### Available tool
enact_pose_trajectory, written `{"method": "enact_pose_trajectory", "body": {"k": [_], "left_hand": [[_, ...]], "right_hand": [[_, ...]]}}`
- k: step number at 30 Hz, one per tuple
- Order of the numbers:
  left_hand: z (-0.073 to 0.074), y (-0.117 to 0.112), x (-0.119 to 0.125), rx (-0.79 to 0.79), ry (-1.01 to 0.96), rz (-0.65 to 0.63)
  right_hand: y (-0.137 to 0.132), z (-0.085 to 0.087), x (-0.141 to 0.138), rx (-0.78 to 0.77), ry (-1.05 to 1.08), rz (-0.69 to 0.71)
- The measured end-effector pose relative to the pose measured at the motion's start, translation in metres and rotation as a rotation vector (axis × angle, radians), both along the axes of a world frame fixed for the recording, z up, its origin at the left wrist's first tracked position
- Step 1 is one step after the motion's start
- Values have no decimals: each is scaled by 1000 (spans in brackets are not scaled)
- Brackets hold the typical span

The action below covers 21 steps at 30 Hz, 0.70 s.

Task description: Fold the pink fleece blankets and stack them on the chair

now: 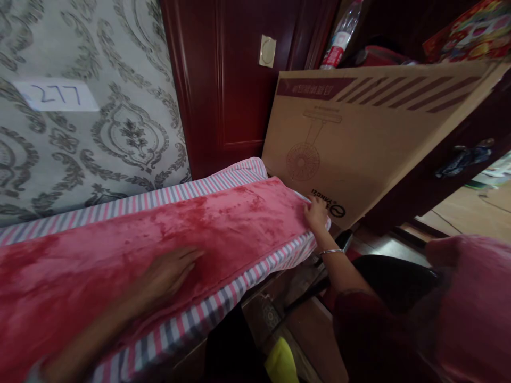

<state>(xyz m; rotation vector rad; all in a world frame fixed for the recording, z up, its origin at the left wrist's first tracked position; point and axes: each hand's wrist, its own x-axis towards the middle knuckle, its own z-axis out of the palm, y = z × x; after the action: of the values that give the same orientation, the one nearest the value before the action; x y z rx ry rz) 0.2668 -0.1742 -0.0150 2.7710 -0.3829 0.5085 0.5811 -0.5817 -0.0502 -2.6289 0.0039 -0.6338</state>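
A long red plush cloth (239, 218) lies over a striped cover (227, 290) of white, pink and grey, on a narrow raised surface along the wall. My left hand (171, 268) rests on the plush at the near middle, fingers stretched out and slightly blurred. At the far right end, my right hand (317, 214) has its fingers curled over the edge of the plush, beside the striped cover. The fingertips are partly hidden there. A bracelet (332, 251) circles the right wrist.
A large cardboard box (339, 133) stands just beyond the right end, with a plastic bottle (341, 37) behind its top edge. Patterned wallpaper (131, 106) and a dark red wooden panel (223, 80) border the far side. Something yellow (281, 361) shows below, and pink fabric (475, 308) at right.
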Motion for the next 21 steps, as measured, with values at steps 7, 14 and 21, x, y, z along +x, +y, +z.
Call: {"method": "enact_pose_trajectory", "body": {"k": [7, 14, 21], "left_hand": [[1, -48, 99, 160, 208, -184], [-45, -55, 110, 184, 174, -228], [-47, -52, 109, 161, 204, -234]], "right_hand": [[44, -27, -11, -332, 257, 423], [46, -7, 21, 44, 267, 393], [77, 24, 112, 299, 214, 193]]}}
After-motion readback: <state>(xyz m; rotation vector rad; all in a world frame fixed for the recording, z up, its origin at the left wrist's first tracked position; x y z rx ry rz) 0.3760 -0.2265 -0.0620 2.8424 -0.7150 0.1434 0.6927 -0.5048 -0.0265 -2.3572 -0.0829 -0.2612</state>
